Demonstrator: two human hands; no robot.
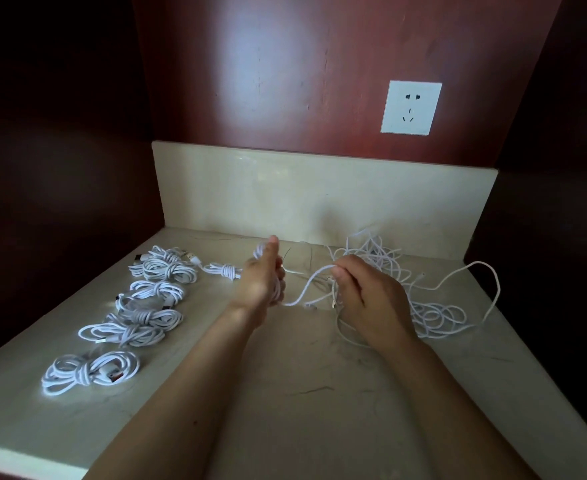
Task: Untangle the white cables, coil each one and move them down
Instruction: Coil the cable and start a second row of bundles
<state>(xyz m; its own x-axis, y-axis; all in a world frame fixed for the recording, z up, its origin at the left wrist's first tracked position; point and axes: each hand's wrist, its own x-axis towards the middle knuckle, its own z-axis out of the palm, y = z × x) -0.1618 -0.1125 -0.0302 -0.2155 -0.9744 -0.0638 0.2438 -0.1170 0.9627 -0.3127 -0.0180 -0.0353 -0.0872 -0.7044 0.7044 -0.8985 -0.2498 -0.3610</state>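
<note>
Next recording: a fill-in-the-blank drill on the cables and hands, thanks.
The coiled white cable bundles lie on the pale stone counter, ____ of the left hand.
The tangled white cable heap lies to the ____ of the right hand.
The partly wound white cable coil is gripped by the ____ hand.
Missing words: left, right, left.

No text, label, brand or number was readable. Wall socket plate [411, 108] showed only plug slots, no lettering. Connectors on coiled white cables [84, 374] were too small and blurred to tell any marking.
</note>
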